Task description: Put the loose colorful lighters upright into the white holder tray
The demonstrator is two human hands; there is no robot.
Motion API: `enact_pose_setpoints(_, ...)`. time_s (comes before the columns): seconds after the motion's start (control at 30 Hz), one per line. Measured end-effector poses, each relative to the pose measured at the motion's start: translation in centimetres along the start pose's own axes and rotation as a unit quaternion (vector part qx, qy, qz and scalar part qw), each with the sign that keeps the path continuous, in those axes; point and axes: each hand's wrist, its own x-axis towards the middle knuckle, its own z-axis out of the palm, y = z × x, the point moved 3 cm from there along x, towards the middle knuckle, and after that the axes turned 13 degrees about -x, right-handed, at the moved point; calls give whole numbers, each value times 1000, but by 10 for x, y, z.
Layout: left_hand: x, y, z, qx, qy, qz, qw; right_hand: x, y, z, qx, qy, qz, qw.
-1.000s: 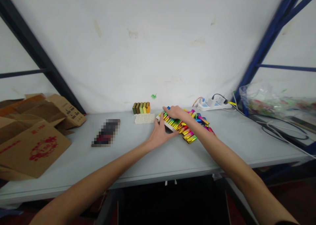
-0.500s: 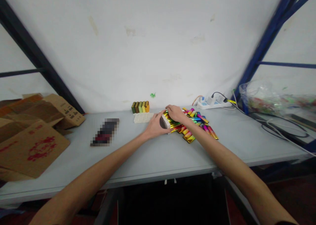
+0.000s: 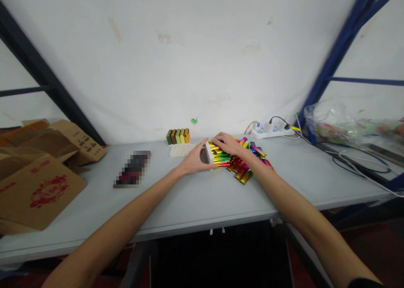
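My left hand (image 3: 196, 159) is closed around a white tray (image 3: 208, 152) that stands on its edge, thumb at the near end and fingers at the far end. Shiny metallic sticks (image 3: 221, 157), gold, green and red, reach out from the tray's right side. My right hand (image 3: 227, 144) lies over the far part of these sticks, fingers bent onto them; its fingertips are partly hidden. Beneath and right of it spreads a loose pile of foil-bright flat sticks (image 3: 242, 173). Left of my left hand, a second white tray (image 3: 181, 150) with rows of small hollows lies flat.
Against the wall stands a block of upright green, brown, yellow and orange pieces (image 3: 178, 136). A pixelated dark item (image 3: 132, 169) lies on the table at left, beside cardboard boxes (image 3: 47, 182). At right are a power strip (image 3: 271, 130), cables (image 3: 347, 157) and a plastic bag (image 3: 331, 119).
The tray in my left hand has turned slightly, showing more of its white edge and the sticks. My right hand has shifted a little over them. The view has moved slightly.
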Motion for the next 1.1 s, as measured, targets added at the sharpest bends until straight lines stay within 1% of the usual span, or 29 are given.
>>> enact_pose_setpoints(0.07,0,-1,0,-3,-3,2,1000,0,6,-1,3,3,-13,1000)
enact_pose_setpoints(0.17,1,-4,0,-2,-4,1,1000,-2,14,-1,24,-9,-25,999)
enact_pose_setpoints(0.3,0,-4,0,0,-1,-1,1000,-8,16,-3,56,0,-46,997)
enact_pose_setpoints(0.4,0,-4,0,10,4,-4,1000,-11,12,-2,28,4,-16,999)
enact_pose_setpoints(0.5,0,-5,1,35,8,-1,999,-12,2,1,7,-1,8,1000)
enact_pose_setpoints(0.63,1,-4,3,42,6,16,999,-12,-12,8,15,7,-5,1000)
enact_pose_setpoints(0.77,1,-3,4,43,3,19,999,-12,-15,15,-14,4,-3,1000)
enact_pose_setpoints(0.87,1,-4,2,50,2,9,999,-10,-11,19,-51,-6,-9,999)
enact_pose_setpoints(1.0,0,-5,1,55,1,-2,998,-10,0,22,-119,-20,-69,990)
enact_pose_setpoints(1.1,0,-5,0,63,0,-3,998,-14,13,21,-147,-27,-85,985)
